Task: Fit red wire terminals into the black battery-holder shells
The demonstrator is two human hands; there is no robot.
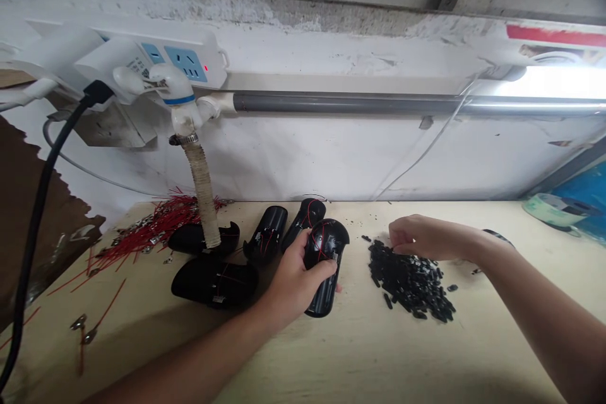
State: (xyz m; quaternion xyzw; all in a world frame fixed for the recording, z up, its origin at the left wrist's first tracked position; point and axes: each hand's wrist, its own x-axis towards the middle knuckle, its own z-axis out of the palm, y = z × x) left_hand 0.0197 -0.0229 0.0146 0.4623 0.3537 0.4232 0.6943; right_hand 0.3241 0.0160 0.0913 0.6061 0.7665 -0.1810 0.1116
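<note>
My left hand (303,274) is wrapped round a glossy black plastic housing (324,293), rounded at its top, with a thin red wire across its upper part. The thumb presses near a small metal piece on the housing. My right hand (414,237) is at the upper edge of a pile of small black plastic pieces (411,287), its fingers pinched together; what they hold, if anything, is too small to make out. Several similar black housings with red wires, among them a nearby housing (269,233) and a housing lying on its side (213,281), rest left of my left hand.
A heap of red wires with metal ends (156,221) lies at the back left. A ribbed hose (201,183) hangs down over a housing. A power strip (184,60) and a grey pipe (341,103) run along the wall. A tape roll (558,209) sits at the far right.
</note>
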